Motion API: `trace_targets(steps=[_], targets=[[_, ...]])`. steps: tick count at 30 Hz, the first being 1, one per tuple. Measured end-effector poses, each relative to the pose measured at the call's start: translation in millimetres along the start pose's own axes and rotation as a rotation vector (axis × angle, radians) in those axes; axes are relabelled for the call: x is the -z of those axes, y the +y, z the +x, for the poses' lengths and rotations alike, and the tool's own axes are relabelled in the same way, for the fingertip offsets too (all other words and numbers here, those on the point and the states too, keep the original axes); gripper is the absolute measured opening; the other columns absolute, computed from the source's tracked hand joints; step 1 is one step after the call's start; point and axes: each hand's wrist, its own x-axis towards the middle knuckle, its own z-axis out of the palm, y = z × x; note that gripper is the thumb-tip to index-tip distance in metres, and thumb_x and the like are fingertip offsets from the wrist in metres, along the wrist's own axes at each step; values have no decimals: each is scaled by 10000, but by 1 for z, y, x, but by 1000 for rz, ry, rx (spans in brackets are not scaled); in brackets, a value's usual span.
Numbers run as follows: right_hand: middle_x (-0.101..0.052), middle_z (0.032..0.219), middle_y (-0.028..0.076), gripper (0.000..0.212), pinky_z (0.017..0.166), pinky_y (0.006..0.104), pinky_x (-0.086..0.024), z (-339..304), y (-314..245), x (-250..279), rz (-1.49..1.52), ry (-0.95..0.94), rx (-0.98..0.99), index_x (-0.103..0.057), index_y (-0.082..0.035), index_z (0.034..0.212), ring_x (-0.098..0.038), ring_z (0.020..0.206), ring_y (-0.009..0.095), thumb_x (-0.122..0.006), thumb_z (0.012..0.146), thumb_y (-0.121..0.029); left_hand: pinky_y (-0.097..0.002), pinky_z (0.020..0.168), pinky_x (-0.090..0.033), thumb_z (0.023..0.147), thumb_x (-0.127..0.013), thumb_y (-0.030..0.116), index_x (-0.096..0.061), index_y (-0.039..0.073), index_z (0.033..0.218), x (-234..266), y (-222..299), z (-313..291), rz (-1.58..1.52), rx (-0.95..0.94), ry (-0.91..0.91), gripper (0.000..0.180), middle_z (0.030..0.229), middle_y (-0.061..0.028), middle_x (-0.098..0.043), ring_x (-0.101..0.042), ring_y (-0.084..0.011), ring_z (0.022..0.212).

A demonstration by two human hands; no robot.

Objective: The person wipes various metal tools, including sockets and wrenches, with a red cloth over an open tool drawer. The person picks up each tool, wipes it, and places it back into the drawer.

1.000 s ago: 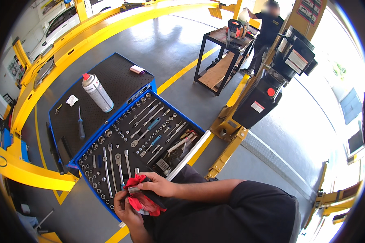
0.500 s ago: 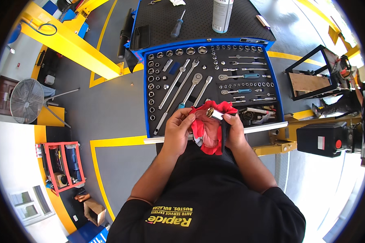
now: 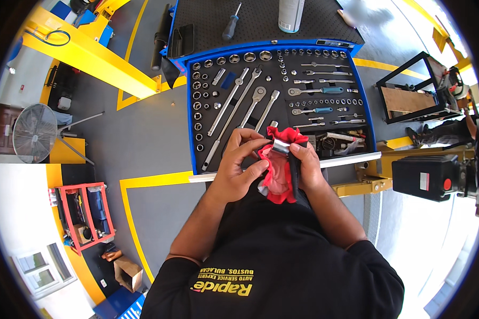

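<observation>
Tool drawer (image 3: pixel 282 111) beyond metal socket (image 3: pixel 281 146), socket's long axis roughly left-to-right.

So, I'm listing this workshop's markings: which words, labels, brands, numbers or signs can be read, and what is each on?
Wording and brands I leave uncopied; print shows here:
Black shirt: large yellow lettering, upside down in view, legible.
White can: print too small to read.
Black box at right: white label, too small to read.
Tool cabinet, front edge: dark plate, unreadable.
Metal cylinder in the red cloth: no text visible.
</observation>
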Motion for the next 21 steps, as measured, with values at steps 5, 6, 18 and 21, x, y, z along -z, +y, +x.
trace_targets(steps=[5, 6, 18, 21], targets=[[-710, 1230, 116, 320, 1002, 342, -550, -6, -15, -14, -109, 33, -45, -626, 16, 1310, -695, 1118, 182, -531, 1105, -211, -320, 895, -554, 906, -827, 143, -637, 21, 1359, 2, 13, 7, 134, -44, -95, 506, 1364, -143, -571, -615, -240, 1204], [-697, 1194, 68, 292, 970, 308, -536, -4, -14, -12, -113, 8, -56, -618, -8, 1326, -657, 1092, 127, -554, 1111, -196, -312, 873, -560, 903, -830, 123, -642, 17, 1339, 0, 14, 8, 109, -24, -76, 487, 1325, -143, -597, -642, -238, 1154], [-639, 1086, 128, 392, 922, 326, -518, -7, -28, -33, -1102, -331, 370, -588, -23, 1417, -636, 1015, 223, -654, 1039, -100, -316, 924, -527, 909, -784, -35, -670, -5, 1095, -4, -10, -1, -410, 24, 137, 220, 1192, -120, -641, -652, -184, 1071], [-650, 1118, 128, 397, 946, 348, -525, -6, -25, -33, -966, -259, 280, -572, -11, 1423, -647, 1097, 229, -648, 1052, -131, -334, 981, -505, 903, -768, -68, -666, -2, 1117, -2, -4, 0, -300, -78, 81, 246, 1225, -128, -637, -637, -200, 1119]])
